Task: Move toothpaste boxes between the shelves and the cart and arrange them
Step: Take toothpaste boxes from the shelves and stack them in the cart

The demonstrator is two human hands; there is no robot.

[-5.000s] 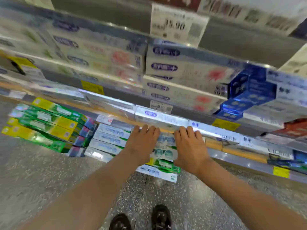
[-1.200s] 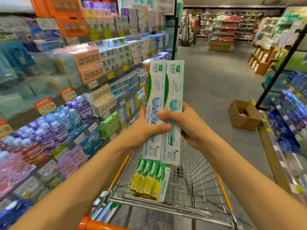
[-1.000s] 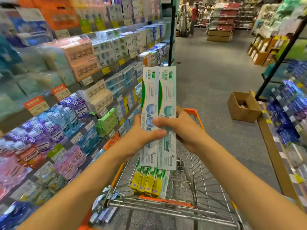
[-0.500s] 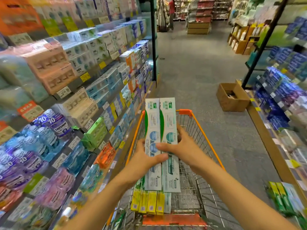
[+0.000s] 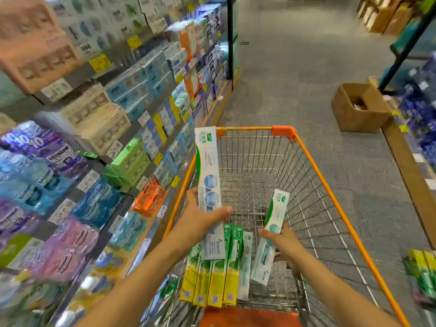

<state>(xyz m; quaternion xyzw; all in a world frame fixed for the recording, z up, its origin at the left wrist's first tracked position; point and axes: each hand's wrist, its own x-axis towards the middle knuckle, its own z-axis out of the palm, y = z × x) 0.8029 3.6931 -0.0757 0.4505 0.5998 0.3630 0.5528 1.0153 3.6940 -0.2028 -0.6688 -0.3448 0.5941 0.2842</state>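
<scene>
1. The left hand [image 5: 200, 219] is clamped round the lower half of a long white-and-green toothpaste box [image 5: 208, 182], thumb across its front, holding it nearly upright over the near left part of the orange-rimmed wire shopping cart [image 5: 335, 204].
2. The right hand [image 5: 284, 241] grips a second white-and-green toothpaste box [image 5: 271, 234], fingers curled round its middle. This box tilts, top end leaning away and to the right, inside the cart basket.
3. The two hands are apart, each with its own box, and the boxes do not touch.
4. Below the hands, against the cart's near wall, a row of green-and-yellow toothpaste boxes [image 5: 215, 279] lies side by side on the wire floor, long sides touching.
5. A pale white-and-green box [image 5: 245, 265] lies at the right end of that row, just beside the box in the right hand.
6. Left of the cart, store shelves [image 5: 141, 128] hold blue, white and green cartons with yellow price tags; nearer the camera stand purple and blue mouthwash bottles [image 5: 54, 156], blurred.
7. Beyond the cart to the right, an open brown cardboard box [image 5: 358, 107] sits on the grey speckled floor [image 5: 295, 67].
8. Right of the cart, another shelf unit [image 5: 422, 109] carries blue packages, too blurred to read.
</scene>
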